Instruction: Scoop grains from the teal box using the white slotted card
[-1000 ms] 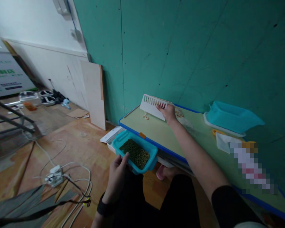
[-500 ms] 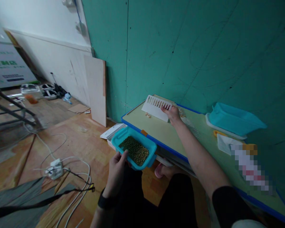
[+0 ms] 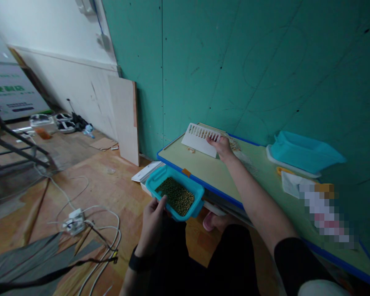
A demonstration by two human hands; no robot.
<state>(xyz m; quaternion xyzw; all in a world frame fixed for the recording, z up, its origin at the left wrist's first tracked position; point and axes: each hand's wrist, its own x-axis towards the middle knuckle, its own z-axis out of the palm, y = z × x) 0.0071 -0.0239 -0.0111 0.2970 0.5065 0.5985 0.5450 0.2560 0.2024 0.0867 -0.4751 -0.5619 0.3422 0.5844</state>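
My left hand (image 3: 154, 216) grips the near rim of a teal tray (image 3: 160, 179) full of small green beans (image 3: 175, 195), held just below the table's blue front edge. My right hand (image 3: 222, 147) reaches across the pale green table (image 3: 209, 170) and holds a white slotted plastic board (image 3: 199, 137), tilted with its lower edge on the tabletop. A few pale beans (image 3: 190, 150) lie by the board's left end, and more pale beans (image 3: 234, 144) sit just behind my right hand.
A teal container (image 3: 302, 151) rests on a white lid at the table's back right, with white paper (image 3: 291, 183) in front of it. A green wall stands right behind the table. Cables and a power strip (image 3: 72, 218) lie on the wooden floor at left.
The white board and my right hand have shifted slightly on the table, and the pale beans by the board look more scattered. The tray has risen a little toward the table edge.
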